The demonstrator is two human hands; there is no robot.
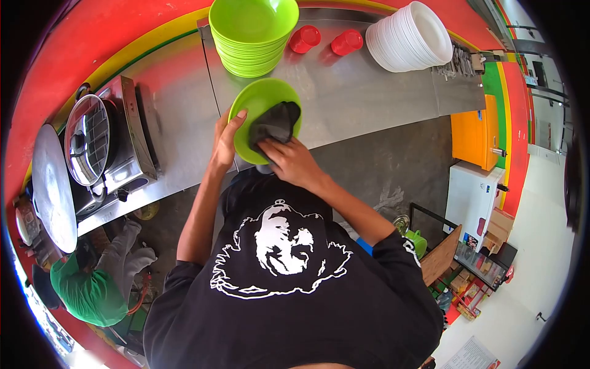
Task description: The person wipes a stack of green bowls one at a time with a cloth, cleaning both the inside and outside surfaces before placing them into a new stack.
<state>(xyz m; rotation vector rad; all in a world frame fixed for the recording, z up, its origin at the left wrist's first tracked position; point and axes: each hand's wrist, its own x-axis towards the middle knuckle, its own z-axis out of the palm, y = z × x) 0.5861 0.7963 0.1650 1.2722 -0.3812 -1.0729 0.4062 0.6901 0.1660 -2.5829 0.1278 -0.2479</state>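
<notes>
over the steel counter (369,92), left hand (226,140) grips the light, stiff green plastic bowl (255,104) by its rim; right hand (294,161) presses a soft dark cloth (276,123) inside.

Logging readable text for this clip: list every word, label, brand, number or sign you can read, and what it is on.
None can be read.
Black shirt: a white printed face, no lettering.
Paper sheet at the lower right: print too small to read.
Packets on the shelf: too blurred to read.

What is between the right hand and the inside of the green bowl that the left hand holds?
A dark cloth lies between them: the right hand presses it into the green bowl, while the left hand grips the bowl's rim directly.
</notes>
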